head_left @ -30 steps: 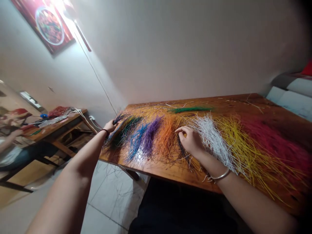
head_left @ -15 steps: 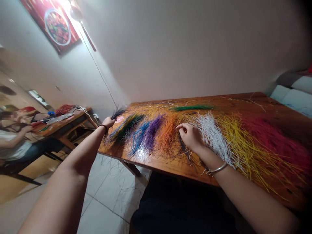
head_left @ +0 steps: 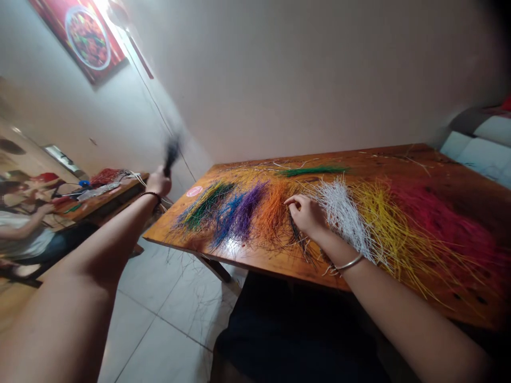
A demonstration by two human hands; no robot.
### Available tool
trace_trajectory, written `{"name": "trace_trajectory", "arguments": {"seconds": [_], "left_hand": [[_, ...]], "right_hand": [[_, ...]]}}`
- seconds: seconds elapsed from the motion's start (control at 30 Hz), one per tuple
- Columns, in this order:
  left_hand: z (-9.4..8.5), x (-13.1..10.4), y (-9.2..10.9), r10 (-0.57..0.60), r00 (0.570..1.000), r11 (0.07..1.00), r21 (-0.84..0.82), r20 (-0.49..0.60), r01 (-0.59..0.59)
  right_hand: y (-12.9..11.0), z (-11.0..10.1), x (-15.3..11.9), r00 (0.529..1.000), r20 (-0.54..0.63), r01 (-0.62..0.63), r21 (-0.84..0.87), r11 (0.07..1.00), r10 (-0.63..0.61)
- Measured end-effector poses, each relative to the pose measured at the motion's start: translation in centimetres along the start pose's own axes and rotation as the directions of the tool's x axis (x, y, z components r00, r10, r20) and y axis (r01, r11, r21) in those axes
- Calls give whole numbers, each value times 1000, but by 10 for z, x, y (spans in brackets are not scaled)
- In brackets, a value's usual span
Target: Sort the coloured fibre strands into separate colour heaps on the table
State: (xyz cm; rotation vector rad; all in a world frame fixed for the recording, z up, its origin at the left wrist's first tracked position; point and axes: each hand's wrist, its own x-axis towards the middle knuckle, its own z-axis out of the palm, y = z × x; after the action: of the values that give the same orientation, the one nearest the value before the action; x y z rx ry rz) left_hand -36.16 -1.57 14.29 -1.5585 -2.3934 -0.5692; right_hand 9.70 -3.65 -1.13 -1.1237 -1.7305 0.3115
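Raised off the far left end of the wooden table [head_left: 259, 260], my left hand [head_left: 158, 183] is closed around a bundle of black strands [head_left: 173, 153], smeared by motion. My right hand [head_left: 307, 214] is low over the table with thumb and forefinger pinched; anything between them is too small to make out. Beneath its fingers lie dark strands [head_left: 296, 231], with orange strands [head_left: 271, 207] to the left and white strands [head_left: 344, 210] to the right. Farther left are purple strands [head_left: 252, 205], blue strands [head_left: 225, 218] and a mixed green and yellow bunch [head_left: 207, 205].
Yellow strands [head_left: 385, 218] and pinkish-red strands [head_left: 443, 218] spread over the right side. A thin green bunch [head_left: 315, 171] lies near the wall. At the left, another person [head_left: 24, 234] sits by a second table [head_left: 99, 202] piled with red material. A wire hangs down the wall.
My left hand has lifted and moved left with the black strands, away from the table's end. My right hand keeps its pinch over about the same spot.
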Motion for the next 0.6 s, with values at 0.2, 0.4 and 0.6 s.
{"name": "trace_trajectory", "arguments": {"seconds": [0.2, 0.4, 0.6], "left_hand": [[51, -36, -15, -96, 993, 988, 130, 72, 86], [60, -39, -25, -85, 991, 983, 174, 102, 66], [43, -32, -21, -15, 992, 983, 185, 121, -8]], "right_hand": [[-1, 0, 0, 1000, 11, 20, 15, 1000, -20], [0, -2, 1, 1000, -2, 14, 4, 1000, -14], [-1, -2, 1, 1000, -2, 22, 9, 1000, -22]]}}
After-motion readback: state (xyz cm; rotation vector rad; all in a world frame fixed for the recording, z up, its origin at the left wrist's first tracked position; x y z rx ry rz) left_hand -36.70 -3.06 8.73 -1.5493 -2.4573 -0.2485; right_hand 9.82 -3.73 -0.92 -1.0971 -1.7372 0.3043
